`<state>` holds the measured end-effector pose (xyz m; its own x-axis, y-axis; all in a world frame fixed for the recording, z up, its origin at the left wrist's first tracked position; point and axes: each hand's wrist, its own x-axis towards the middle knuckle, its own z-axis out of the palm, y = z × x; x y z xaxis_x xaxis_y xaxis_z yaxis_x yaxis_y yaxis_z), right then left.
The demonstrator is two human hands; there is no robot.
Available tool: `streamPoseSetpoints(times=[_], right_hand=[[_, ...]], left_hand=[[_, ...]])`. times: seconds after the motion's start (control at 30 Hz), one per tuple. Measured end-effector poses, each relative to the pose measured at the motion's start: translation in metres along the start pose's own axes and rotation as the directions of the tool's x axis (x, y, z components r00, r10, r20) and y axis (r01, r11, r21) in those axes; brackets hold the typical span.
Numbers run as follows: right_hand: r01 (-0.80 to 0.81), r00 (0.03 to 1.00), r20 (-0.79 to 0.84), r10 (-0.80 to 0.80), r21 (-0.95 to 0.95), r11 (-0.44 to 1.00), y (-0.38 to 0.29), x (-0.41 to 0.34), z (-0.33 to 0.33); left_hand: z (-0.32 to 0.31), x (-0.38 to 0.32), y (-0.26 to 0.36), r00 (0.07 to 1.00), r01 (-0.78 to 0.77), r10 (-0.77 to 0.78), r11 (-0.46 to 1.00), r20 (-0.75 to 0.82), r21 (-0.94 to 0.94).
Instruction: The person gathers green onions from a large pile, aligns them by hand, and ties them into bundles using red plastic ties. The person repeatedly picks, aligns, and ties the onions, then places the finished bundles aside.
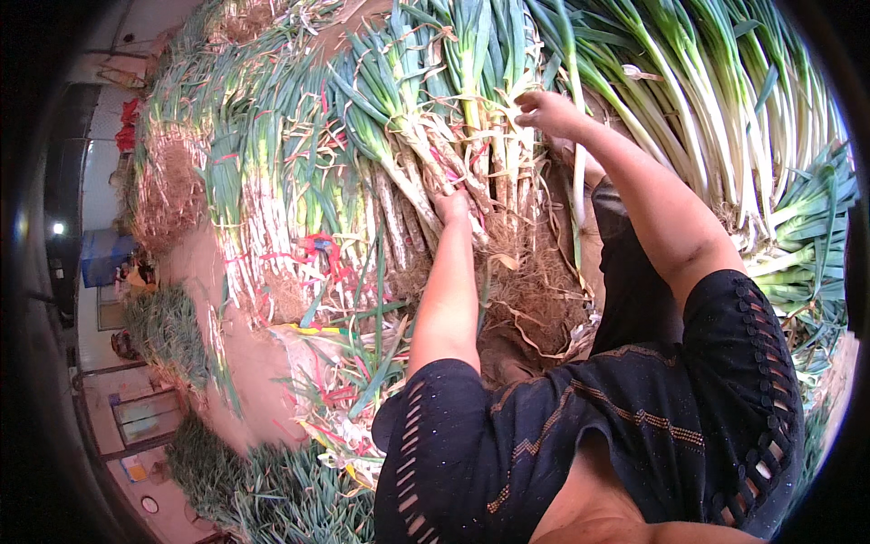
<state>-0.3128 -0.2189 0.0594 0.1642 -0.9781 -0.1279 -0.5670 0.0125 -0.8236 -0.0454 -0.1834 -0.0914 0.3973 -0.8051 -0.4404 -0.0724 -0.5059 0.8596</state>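
My left hand (454, 206) is closed around the lower white stalks of a bunch of long green onions (420, 146), which leans with its green leaves up and away from me. A pink strip shows beside that hand. My right hand (552, 114) is at the upper stalks of another group of unpeeled long green onions (506, 153), its fingers curled by the dry, yellowed leaves. Whether those fingers grip a leaf cannot be made out. Tangled brown roots (520, 251) hang at the lower ends of these stalks.
Cleaner long green onions with white stalks (686, 122) lie in a pile at the right. Tied bundles (255, 177) stand in rows to the left. Loose soil (537, 319) and dry leaves are near my legs. Red ties and leaf scraps (340, 401) litter the lower left.
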Motion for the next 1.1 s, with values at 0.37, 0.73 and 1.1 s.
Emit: streamPoseSetpoints(times=[0.37, 0.73, 1.1], right_hand=[[0.179, 0.947, -0.295, -0.126, 0.16, 0.971, -0.071, -0.008, 0.057], [-0.045, 0.962, 0.228, -0.148, 0.671, 0.74, -0.099, -0.054, 0.062], [-0.038, 0.999, 0.038, 0.012, 0.814, 0.579, -0.081, -0.045, 0.025]], left_hand=[[-0.078, -0.263, 0.018, 0.935, -0.15, 0.201, 0.971, 0.293, -0.189], [-0.047, -0.217, 0.074, 0.437, -0.831, 0.882, 0.323, 0.174, 0.452], [-0.076, -0.255, 0.019, 0.197, -0.966, 0.711, 0.025, 0.675, 0.256]])
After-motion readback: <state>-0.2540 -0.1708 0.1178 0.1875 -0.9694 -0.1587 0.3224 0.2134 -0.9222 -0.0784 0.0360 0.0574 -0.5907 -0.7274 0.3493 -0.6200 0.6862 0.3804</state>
